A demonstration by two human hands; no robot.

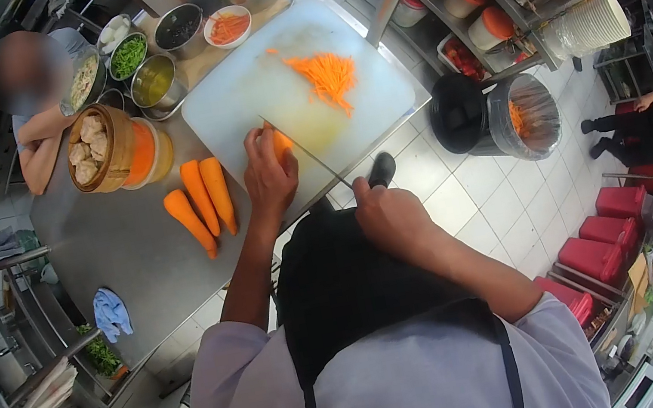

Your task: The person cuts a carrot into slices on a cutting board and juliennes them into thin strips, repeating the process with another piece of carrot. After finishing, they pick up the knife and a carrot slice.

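My left hand point(269, 168) is closed on a piece of carrot point(281, 141) at the near edge of the white cutting board point(217, 105). In my right hand point(392, 212) is the handle of a knife point(307, 152). Its long blade slants up and left across the board, close beside the carrot piece and my left fingers. A pile of shredded carrot point(326, 77) lies farther back on the board. Left of my left hand, several whole peeled carrots point(199, 198) rest on the steel table point(129, 247).
A bamboo steamer point(107, 151) with dumplings and several bowls, one of carrot strips point(228, 26), stand along the table's far side. A person point(38, 106) leans there. A lined bin point(525, 116) stands right of the board. A blue cloth point(111, 314) lies at the left edge.
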